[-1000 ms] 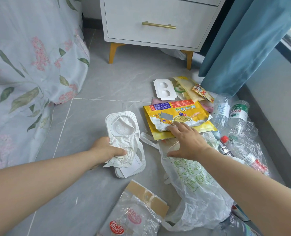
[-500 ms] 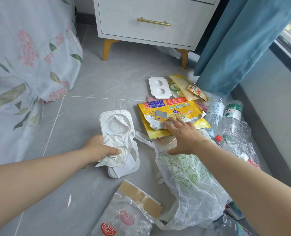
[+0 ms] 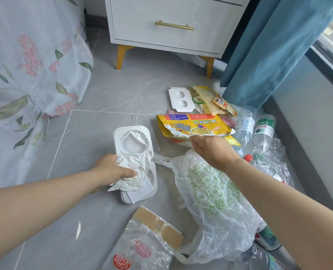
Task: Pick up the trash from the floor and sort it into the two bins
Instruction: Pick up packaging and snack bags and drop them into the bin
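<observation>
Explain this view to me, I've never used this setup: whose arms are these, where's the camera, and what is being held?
There is no robot here. These are a person's two bare arms, filmed by one wide-angle camera worn on the head, looking down at the grey floor. The left hand grips a stack of white trays together with crumpled white film. The right hand pinches the near edge of a yellow pouch. Around them lies trash: a white bag with green print, clear bottles by the wall, a clear wrapper nearest the camera, and a small white blister card. Behind stands a nightstand. No bin shows in this view.
</observation>
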### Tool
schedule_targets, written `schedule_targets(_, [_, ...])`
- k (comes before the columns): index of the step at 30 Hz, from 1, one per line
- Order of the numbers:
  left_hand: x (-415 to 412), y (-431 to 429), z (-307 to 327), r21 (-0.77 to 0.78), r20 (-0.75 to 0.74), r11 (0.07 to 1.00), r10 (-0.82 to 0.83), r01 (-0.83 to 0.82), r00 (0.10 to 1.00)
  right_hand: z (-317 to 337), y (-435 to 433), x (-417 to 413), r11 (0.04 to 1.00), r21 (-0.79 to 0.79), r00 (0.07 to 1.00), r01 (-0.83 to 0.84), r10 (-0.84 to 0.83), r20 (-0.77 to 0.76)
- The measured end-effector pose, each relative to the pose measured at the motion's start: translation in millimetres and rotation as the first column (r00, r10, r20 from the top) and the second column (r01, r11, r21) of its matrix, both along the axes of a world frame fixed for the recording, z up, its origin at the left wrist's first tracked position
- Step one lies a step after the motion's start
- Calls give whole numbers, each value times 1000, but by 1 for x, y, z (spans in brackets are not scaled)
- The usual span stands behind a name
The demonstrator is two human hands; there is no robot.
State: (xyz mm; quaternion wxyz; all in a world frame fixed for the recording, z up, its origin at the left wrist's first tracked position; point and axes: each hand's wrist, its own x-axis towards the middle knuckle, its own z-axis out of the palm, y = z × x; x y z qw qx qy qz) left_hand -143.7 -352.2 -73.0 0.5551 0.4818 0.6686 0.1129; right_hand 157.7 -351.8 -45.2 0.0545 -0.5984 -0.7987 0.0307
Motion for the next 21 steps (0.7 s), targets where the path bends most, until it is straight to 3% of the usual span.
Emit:
schedule_targets(5, [0,4,9,33,-12,999,12,-12,1000,22,1,6,990,105,994,91,-84,-70])
schedule_targets(11, [0,-1,20,64,-15,998,-5,6,1000,47,-16,8,965,260,998,28,-12,-63])
schedule_targets(21, [8,-4,60,220,103,975,-32,9,994,134,-40,0,848,521,986,95,-10,-164])
